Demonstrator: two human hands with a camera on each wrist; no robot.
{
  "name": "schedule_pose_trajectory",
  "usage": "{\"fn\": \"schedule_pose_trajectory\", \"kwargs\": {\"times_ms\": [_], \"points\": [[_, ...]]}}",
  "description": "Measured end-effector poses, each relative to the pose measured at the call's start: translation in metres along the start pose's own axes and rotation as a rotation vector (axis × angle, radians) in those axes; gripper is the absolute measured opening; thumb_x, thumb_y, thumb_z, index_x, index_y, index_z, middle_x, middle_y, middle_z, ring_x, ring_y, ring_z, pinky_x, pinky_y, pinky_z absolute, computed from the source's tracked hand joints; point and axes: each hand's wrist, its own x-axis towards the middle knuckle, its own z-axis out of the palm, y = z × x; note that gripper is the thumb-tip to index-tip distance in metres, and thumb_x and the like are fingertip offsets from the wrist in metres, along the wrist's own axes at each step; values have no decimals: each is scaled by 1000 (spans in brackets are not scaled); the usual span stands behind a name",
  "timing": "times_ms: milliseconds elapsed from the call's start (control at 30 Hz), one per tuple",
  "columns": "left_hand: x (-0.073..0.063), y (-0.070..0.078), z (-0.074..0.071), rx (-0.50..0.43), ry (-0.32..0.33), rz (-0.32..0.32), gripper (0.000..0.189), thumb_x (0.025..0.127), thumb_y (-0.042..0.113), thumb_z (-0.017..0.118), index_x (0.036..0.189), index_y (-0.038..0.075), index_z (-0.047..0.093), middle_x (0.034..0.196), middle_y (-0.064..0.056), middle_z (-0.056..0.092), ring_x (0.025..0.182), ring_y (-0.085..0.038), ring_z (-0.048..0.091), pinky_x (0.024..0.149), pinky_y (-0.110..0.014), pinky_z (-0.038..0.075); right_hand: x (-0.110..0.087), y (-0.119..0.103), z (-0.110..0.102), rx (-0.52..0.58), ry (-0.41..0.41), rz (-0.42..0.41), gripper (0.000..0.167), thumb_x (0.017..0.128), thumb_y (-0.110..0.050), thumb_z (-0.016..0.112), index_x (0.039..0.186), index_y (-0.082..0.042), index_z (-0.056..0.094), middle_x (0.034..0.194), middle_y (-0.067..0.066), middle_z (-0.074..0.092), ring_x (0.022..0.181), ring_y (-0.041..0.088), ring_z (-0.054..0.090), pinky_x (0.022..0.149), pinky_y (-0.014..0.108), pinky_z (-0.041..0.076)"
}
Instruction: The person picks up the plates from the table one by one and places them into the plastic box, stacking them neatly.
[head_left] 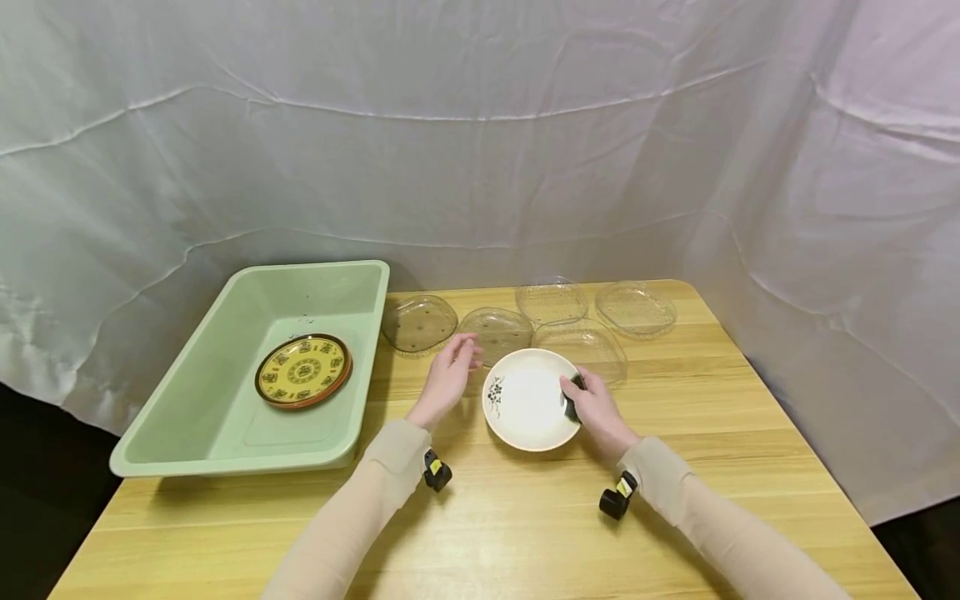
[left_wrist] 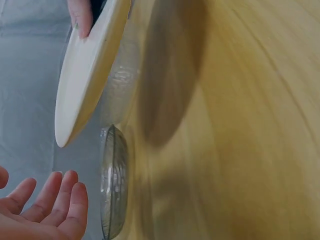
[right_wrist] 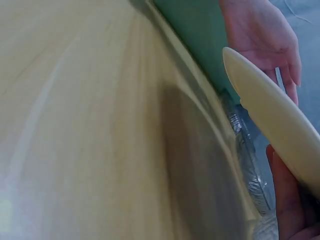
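The right hand (head_left: 597, 407) pinches the round, white, ceramic-looking plate (head_left: 529, 401) by its rim above the yellow wood-grain table (head_left: 510, 529), near 5 see-through, plastic-looking dishes (head_left: 551, 302) — the left hand (head_left: 448, 375), fingers loose and empty, would best steady the opposite rim.

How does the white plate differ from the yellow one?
The white plate is mostly plain; the yellow plate is patterned at its centre and round its edge. The white plate's rim is light, the yellow plate's dark. The right hand holds the white plate above the table; the yellow plate lies in the tub. Both are round.
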Motion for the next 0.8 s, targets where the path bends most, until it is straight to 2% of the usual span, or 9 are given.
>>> {"fn": "schedule_pose_trajectory", "kwargs": {"times_ms": [67,167,267,400,500,700,800], "points": [[1,4,-1,-38,3,-12,40,111,27,34,143,8,50,135,-25,59,118,-40,63,106,-52,52,1,-4,-2,3,10,5,33,106,-11,45,129,11,54,98,8,58,87,9,53,75,17,50],[3,10,-1,-95,9,-23,40,111,26,34,143,8,49,136,-26,59,119,-43,61,105,-54,52,2,-10,-4,-18,24,-7,35,105,-10,45,131,13,54,104,15,62,86,5,53,75,14,48],[5,16,-1,-127,21,-30,40,111,26,33,143,8,50,136,-25,59,119,-44,61,104,-53,53,5,-14,-7,-18,33,-20,35,105,-9,46,130,15,54,102,14,63,84,3,53,74,13,47],[7,24,-2,-160,35,-43,39,111,25,33,143,9,49,135,-23,59,120,-43,61,103,-51,54,7,-21,-9,50,22,-8,37,106,-10,44,132,14,52,96,3,61,82,2,55,73,15,50],[9,30,-2,-194,41,-60,40,111,25,34,144,10,48,138,-21,58,123,-41,61,105,-48,54,10,-26,-11,63,19,-6,39,106,-11,45,134,14,51,93,0,61,79,1,57,71,16,52],[12,39,0,-247,41,-100,41,110,27,35,146,12,46,141,-19,56,124,-38,61,107,-45,53,15,-37,-14,80,21,5,44,106,-13,43,142,13,45,105,7,61,80,-1,58,71,15,54],[14,43,1,-261,30,-123,42,110,27,35,148,12,44,143,-19,55,124,-37,61,108,-46,52,18,-41,-15,89,18,9,44,106,-13,43,141,13,45,105,6,59,80,0,58,72,15,55]]}}
